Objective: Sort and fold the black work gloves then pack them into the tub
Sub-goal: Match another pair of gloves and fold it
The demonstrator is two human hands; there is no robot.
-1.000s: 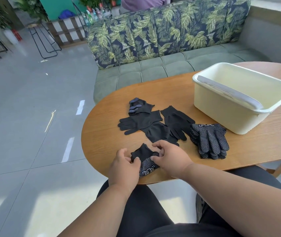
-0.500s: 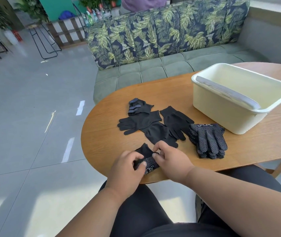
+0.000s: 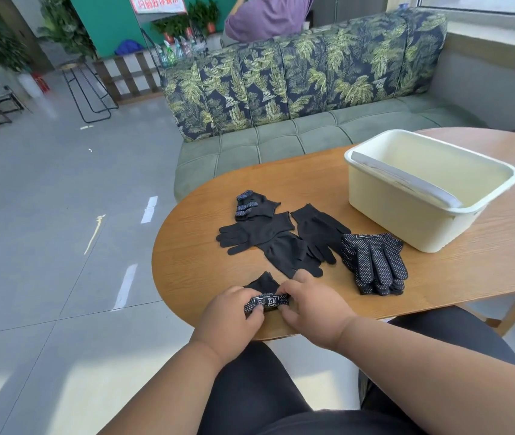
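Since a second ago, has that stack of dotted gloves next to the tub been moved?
No. The stack of dotted gloves lies in the same spot, just left of the tub and right of the plain gloves; only the camera view shifted.

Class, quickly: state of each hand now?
Left hand: gripping the folded dotted glove.
Right hand: pinching the same glove's other end.

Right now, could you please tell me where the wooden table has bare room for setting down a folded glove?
Bare wood lies left of the plain black gloves, out to the oval wooden table's rounded end, and between the dotted glove stack and the near edge. The far strip beside the cream plastic tub is open too. The middle is crowded, and both hands hold a folded dotted glove at the near edge.
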